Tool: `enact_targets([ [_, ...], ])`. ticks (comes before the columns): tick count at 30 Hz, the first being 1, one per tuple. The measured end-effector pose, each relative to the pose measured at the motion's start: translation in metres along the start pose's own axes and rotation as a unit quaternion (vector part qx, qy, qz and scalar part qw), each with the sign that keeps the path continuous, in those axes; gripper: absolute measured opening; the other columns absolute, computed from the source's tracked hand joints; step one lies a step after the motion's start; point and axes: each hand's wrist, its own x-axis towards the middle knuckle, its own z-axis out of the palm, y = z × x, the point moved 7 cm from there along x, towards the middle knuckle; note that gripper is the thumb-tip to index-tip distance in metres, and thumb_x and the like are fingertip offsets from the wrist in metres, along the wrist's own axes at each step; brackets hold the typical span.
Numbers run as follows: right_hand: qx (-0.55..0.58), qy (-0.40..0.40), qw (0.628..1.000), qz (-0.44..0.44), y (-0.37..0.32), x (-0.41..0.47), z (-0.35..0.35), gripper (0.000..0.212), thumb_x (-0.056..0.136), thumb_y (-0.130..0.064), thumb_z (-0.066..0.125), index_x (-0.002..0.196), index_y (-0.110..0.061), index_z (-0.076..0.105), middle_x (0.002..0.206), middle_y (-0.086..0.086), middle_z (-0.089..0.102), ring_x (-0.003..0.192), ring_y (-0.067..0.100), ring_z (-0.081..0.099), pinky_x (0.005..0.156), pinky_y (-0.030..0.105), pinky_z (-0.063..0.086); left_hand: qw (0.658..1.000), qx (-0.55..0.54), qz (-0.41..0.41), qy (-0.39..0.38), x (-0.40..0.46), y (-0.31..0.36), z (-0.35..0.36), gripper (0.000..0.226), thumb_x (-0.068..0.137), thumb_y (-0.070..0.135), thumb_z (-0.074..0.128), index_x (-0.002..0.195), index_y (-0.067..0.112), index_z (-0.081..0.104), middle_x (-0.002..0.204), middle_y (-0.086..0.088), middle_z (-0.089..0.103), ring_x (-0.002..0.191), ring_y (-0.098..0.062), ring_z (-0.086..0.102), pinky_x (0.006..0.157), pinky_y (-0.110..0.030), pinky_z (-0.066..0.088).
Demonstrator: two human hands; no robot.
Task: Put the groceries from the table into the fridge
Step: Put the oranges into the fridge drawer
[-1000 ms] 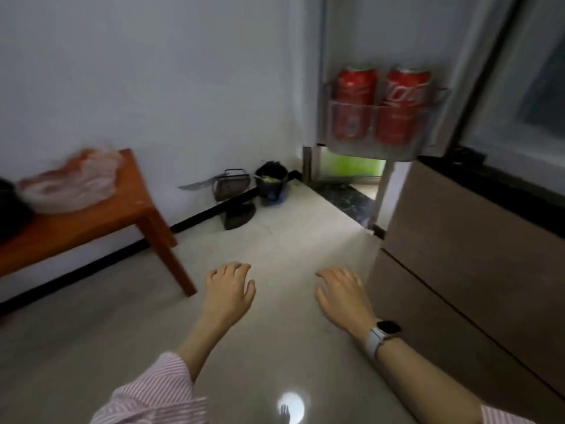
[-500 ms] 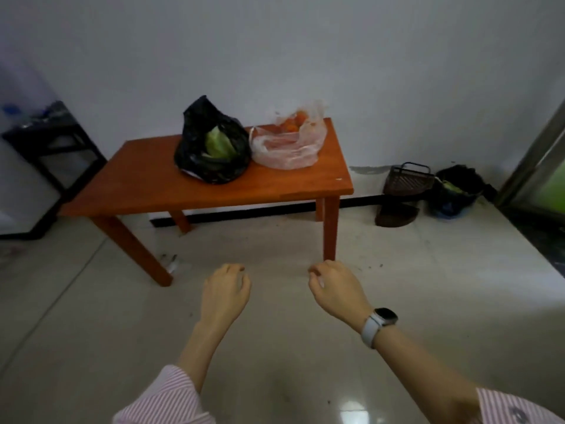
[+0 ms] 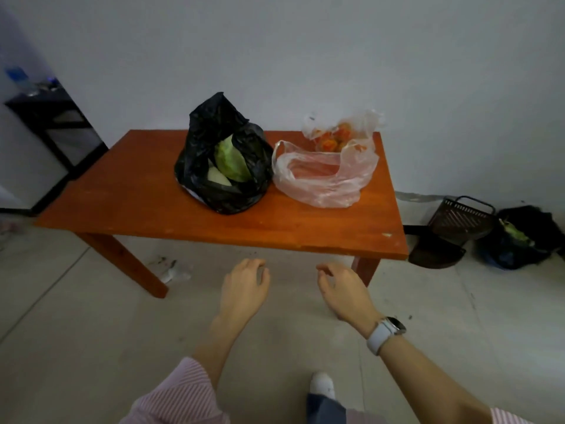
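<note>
Both hands, left hand (image 3: 244, 286) and right hand (image 3: 342, 289), hang loosely curled and empty just short of the table (image 3: 137, 206), so gathering the black bag (image 3: 223, 157) beyond by its neck seems wisest.

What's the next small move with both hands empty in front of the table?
Probably reach the right hand forward to the handles of the clear plastic bag, which lies nearest that hand. Both it and the left hand are empty, short of the table, and the black bag of greens also waits there.
</note>
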Motion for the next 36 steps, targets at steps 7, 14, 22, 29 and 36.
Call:
enact_targets([
  [7,-0.03,0.004,1.0,0.001,0.01,0.152,-0.04,0.028,0.091,-0.02,0.047,0.115,-0.011,0.059,0.114,0.008,0.062,0.109,0.025,0.054,0.089,0.033,0.042,0.999,-0.006,0.029,0.02,0.154,0.04,0.005,0.029,0.088,0.022,0.05,0.11,0.008,0.062,0.109,-0.012,0.064,0.099,-0.03,0.06,0.083,-0.038,0.046],
  [14,-0.143,0.0,0.99,-0.02,0.027,0.273,-0.054,0.029,0.092,-0.019,0.046,0.115,-0.009,0.059,0.109,0.013,0.063,0.104,0.031,0.055,0.083,0.039,0.047,0.994,0.001,0.087,-0.066,0.296,0.044,0.054,0.031,0.091,0.024,0.048,0.118,0.011,0.056,0.115,-0.008,0.06,0.102,-0.026,0.058,0.084,-0.039,0.048],
  [22,-0.241,0.049,0.969,0.023,0.051,0.401,-0.085,0.039,0.081,-0.031,0.033,0.092,-0.012,0.065,0.09,0.009,0.065,0.084,0.03,0.061,0.069,0.038,0.051,0.967,0.046,0.236,-0.082,0.451,0.082,0.095,0.036,0.086,0.028,0.041,0.111,0.013,0.061,0.111,-0.007,0.062,0.104,-0.027,0.057,0.088,-0.041,0.046],
  [29,-0.337,0.047,0.94,0.007,0.071,0.515,-0.13,0.044,0.079,-0.025,0.033,0.106,-0.007,0.062,0.11,0.013,0.064,0.107,0.033,0.059,0.096,0.046,0.044,0.931,0.09,0.336,-0.115,0.54,0.139,0.141,0.057,0.075,0.019,0.056,0.131,0.017,0.047,0.129,-0.007,0.055,0.123,-0.03,0.046,0.097,-0.05,0.04],
  [36,-0.379,-0.129,0.916,-0.023,0.152,0.552,-0.112,0.037,0.09,-0.032,0.03,0.107,-0.015,0.058,0.099,0.006,0.067,0.093,0.027,0.061,0.089,0.039,0.042,0.933,0.103,0.297,-0.176,0.586,0.119,0.212,0.047,0.089,0.035,0.027,0.116,0.019,0.061,0.123,-0.002,0.061,0.114,-0.027,0.056,0.091,-0.048,0.044],
])
